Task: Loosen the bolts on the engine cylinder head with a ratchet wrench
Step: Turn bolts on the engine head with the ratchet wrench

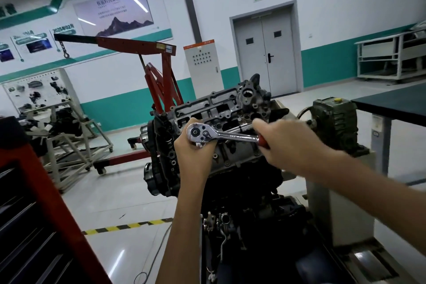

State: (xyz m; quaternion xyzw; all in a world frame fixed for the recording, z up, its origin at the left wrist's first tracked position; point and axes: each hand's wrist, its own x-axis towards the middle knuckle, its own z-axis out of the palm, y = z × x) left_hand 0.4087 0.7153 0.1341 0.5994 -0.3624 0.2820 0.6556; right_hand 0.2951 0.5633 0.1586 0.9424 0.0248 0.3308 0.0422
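The grey engine cylinder head [221,108] sits tilted on a dark engine block mounted on a stand, centre of view. A chrome ratchet wrench [221,134] with a red grip lies across its near side. My left hand [196,152] cups the round ratchet head from below, fingers curled round it. My right hand [288,143] grips the red handle end to the right. The socket and the bolt under the ratchet head are hidden by my left hand.
A red engine crane [159,76] stands behind the engine on the left. A red tool cabinet [34,214] fills the lower left corner. A green gearbox [334,120] and a dark table [396,104] are on the right. Yellow-black floor tape [124,227] runs across.
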